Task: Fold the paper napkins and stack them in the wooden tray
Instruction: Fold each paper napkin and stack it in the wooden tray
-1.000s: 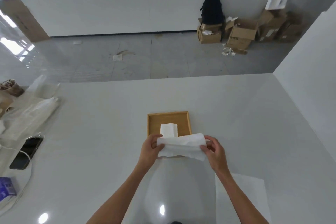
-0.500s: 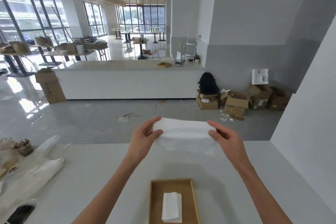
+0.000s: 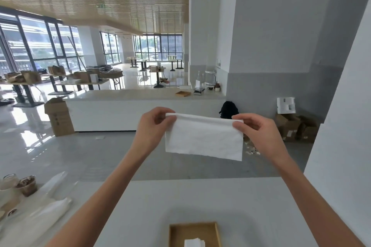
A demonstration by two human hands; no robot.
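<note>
So the person has one white paper napkin (image 3: 204, 138) held up in the air in front of them, well above the white counter (image 3: 230, 202). The left hand (image 3: 154, 126) pinches the top left corner between thumb and curled fingers, and the right hand (image 3: 259, 134) does the same on the top right corner. The top edge is pulled pretty much straight between the two hands and the rest hangs down as a wide rectangle, with the lower edge a bit slanted. Whether it's already doubled over is hard to say from here.

The wooden tray (image 3: 174, 234) sits on the counter at the very bottom of the view, partly cut off, directly below the hands. Inside it there's a small stack of folded napkins (image 3: 194, 243), only the top bit showing.

Off to the left on the counter: a clear plastic bag (image 3: 40, 218) and a couple of cups (image 3: 27, 185). In the background, on the floor, a black backpack (image 3: 228, 109) and some cardboard boxes (image 3: 295, 128).
</note>
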